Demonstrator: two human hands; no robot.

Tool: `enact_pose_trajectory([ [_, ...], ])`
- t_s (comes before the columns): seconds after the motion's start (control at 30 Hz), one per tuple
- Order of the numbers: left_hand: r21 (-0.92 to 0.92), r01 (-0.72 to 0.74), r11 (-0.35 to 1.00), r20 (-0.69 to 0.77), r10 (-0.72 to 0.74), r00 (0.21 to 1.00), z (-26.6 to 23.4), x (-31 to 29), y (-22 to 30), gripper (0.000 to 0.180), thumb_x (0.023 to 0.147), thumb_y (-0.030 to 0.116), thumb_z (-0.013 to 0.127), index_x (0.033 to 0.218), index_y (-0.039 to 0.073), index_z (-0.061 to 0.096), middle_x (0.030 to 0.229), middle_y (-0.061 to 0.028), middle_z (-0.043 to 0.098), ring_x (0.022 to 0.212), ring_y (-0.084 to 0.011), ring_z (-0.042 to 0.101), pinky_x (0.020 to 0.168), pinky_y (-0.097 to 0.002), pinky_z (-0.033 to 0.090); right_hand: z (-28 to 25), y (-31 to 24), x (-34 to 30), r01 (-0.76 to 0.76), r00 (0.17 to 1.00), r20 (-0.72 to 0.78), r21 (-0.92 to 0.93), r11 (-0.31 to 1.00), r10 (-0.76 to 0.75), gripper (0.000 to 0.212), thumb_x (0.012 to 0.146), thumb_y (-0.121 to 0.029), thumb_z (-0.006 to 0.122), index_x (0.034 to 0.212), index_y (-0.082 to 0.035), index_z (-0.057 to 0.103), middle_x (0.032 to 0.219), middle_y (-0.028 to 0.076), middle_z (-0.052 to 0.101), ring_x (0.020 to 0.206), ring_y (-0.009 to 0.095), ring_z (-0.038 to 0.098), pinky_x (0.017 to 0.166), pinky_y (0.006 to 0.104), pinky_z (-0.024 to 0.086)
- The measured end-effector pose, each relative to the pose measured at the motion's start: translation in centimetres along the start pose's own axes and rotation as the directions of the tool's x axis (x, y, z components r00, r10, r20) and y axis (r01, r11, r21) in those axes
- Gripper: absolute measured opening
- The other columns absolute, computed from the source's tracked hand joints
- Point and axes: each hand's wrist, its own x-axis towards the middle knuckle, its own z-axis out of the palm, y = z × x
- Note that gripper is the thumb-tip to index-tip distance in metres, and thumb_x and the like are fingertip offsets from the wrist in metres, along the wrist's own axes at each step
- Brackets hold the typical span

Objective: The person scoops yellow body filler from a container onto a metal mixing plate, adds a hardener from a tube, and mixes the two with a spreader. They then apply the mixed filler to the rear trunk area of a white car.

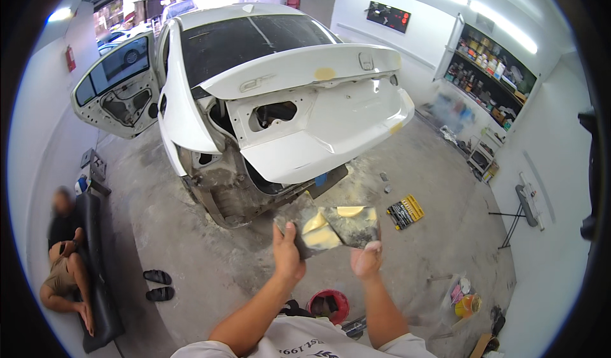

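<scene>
My left hand [289,253] grips a dark, flat board [304,248] smeared with soft yellow body filler [322,237]. In my right hand [366,260] is a dark, flat, squarish spreader [358,232], with a strip of the same yellow filler along its far edge. The two pieces meet side by side, the spreader's left edge overlapping the board. Both sets of fingers are closed, partly hidden behind the pieces. Beyond them stands a white car [299,148], its rear bumper off, with yellow filler patches on the trunk lid.
Below my hands is a red bucket [345,301]. A yellow-and-black tool case [405,213] lies on the floor at right. Black sandals [159,293] sit at left, near a person on a black padded bench [102,281]. A rear car door [121,97] stands open.
</scene>
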Motion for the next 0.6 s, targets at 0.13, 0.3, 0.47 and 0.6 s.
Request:
enact_pose_trajectory([
  [0.13, -0.050, -0.041, 0.998, -0.057, 0.038, 0.998, 0.4, -0.7, -2.0, 0.038, 0.110, 0.017, 0.052, 0.147, 0.011, 0.044, 0.137, -0.0062, 0.059, 0.123, -0.0199, 0.059, 0.103, -0.0383, 0.051, -3.4, 0.2, 0.3, 0.229, 0.891, 0.452, -0.514, 0.827, 0.034, 0.045, 0.107, -0.028, 0.058, 0.147, -0.008, 0.057, 0.152, 0.020, 0.050, 0.135, 0.035, 0.054, 0.111, 0.0445, 0.045],
  [0.3, -0.130, -0.124, 0.984, 0.165, 0.144, 0.976, 1.7, 0.5, -1.8, 0.037, 0.110, 0.016, 0.054, 0.145, 0.012, 0.046, 0.134, -0.0046, 0.061, 0.119, -0.0174, 0.060, 0.101, -0.0359, 0.052, -10.2, -4.7, 3.5, 0.335, 0.735, 0.432, -0.902, 0.274, 0.523, 0.045, 0.104, -0.025, 0.064, 0.146, -0.012, 0.059, 0.142, 0.018, 0.058, 0.124, 0.035, 0.060, 0.107, 0.0422, 0.048],
  [0.47, -0.058, -0.072, 0.996, 0.105, 0.078, 0.991, 4.0, -0.4, -4.5, 0.036, 0.110, 0.017, 0.053, 0.145, 0.009, 0.046, 0.136, -0.0052, 0.059, 0.121, -0.0174, 0.059, 0.104, -0.0343, 0.049, -7.6, -4.9, 1.8, -0.129, 0.991, -0.033, -0.510, 0.850, 0.130, 0.052, 0.108, -0.034, 0.056, 0.150, -0.003, 0.052, 0.143, 0.020, 0.057, 0.129, 0.032, 0.058, 0.107, 0.0392, 0.048],
  [0.6, -0.035, -0.227, 0.973, 0.105, 0.230, 0.968, 4.3, 0.3, -4.0, 0.036, 0.111, 0.016, 0.051, 0.145, 0.007, 0.046, 0.137, -0.0060, 0.058, 0.121, -0.0167, 0.057, 0.105, -0.0319, 0.047, -5.5, -4.7, -0.8, -0.057, 0.927, 0.194, -0.772, 0.633, 0.321, 0.042, 0.103, -0.016, 0.060, 0.145, -0.012, 0.061, 0.144, 0.017, 0.059, 0.128, 0.033, 0.061, 0.108, 0.0407, 0.047],
])
